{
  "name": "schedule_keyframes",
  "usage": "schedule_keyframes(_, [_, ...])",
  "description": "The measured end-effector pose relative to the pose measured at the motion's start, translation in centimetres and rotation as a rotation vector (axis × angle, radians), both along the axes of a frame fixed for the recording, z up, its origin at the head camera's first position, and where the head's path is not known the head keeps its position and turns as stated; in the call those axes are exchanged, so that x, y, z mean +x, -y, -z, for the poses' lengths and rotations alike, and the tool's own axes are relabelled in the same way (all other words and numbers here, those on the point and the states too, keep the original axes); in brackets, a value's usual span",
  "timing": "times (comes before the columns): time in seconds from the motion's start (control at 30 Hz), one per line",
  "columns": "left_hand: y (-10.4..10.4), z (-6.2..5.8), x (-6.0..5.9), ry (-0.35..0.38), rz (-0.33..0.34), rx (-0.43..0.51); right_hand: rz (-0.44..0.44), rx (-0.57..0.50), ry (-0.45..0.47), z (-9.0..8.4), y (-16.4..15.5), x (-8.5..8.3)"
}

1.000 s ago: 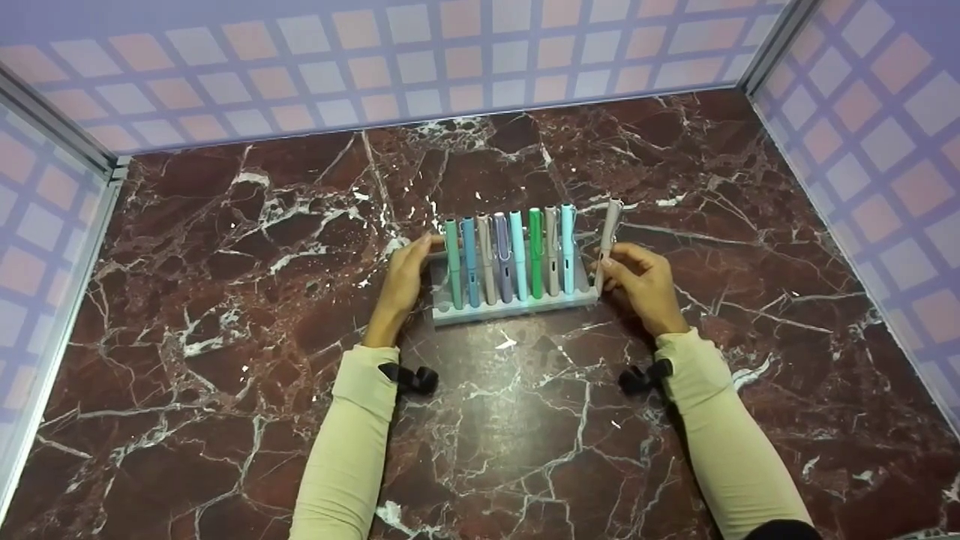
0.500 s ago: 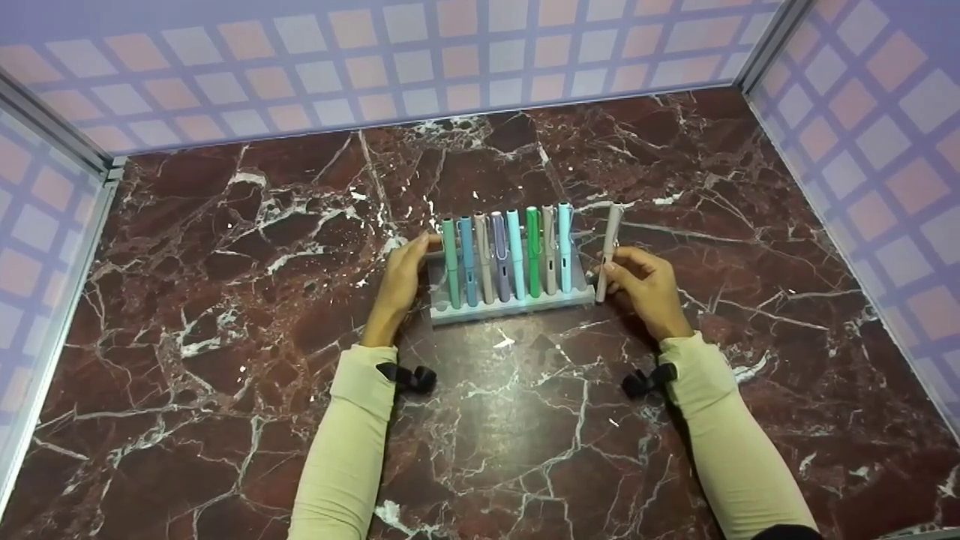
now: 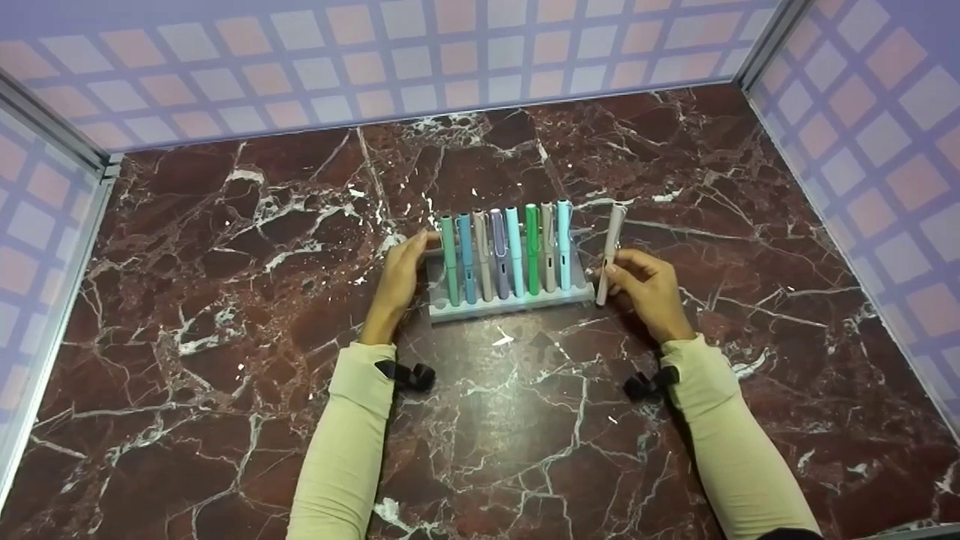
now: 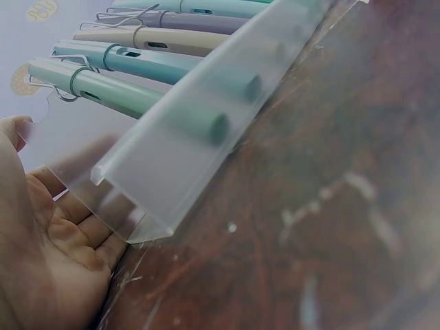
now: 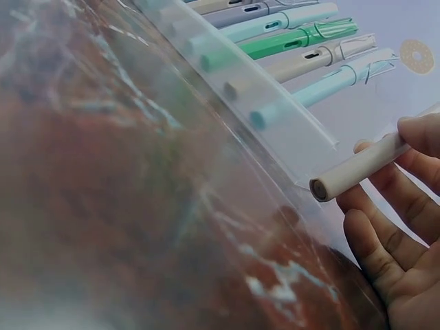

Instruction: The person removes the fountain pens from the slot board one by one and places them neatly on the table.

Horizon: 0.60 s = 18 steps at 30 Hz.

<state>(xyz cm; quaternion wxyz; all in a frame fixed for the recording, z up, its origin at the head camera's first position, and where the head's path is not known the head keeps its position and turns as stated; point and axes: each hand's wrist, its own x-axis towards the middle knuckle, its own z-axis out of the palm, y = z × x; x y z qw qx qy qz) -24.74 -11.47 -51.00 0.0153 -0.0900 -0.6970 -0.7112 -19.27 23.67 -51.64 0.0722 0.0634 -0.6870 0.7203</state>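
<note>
No writing readable | right hand (image 3: pixel 649 286) pinches beige capped pen (image 3: pixel 610 252) – butt end seen only at right wrist | left hand (image 3: pixel 397 281), fingers straight together, presses frosted plastic pen rack (image 3: pixel 510 306) – palm seen only at left wrist

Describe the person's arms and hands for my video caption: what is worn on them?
Both arms wear long, close-fitting pale cream sleeves down to the wrists. The left hand and right hand are bare: no gloves, and no rings or watch that the views show. A small black clip-like device sits at each cuff, the left black wrist mount and the right black wrist mount.
</note>
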Motion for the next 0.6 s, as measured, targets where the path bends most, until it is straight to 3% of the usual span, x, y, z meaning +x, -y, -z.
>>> schedule_keyframes(0.2, [0.06,-0.01,-0.01,0.013,0.047,0.064,0.017,0.026,0.027,-0.20,0.00,0.36])
schedule_keyframes(0.43, [0.05,-0.01,0.04,0.014,0.031,0.019,0.016,0.049,0.059,-0.12,-0.14,0.73])
schedule_keyframes(0.6, [0.11,0.02,0.09,0.020,0.030,0.024,0.012,0.066,0.030,-0.07,-0.13,0.86])
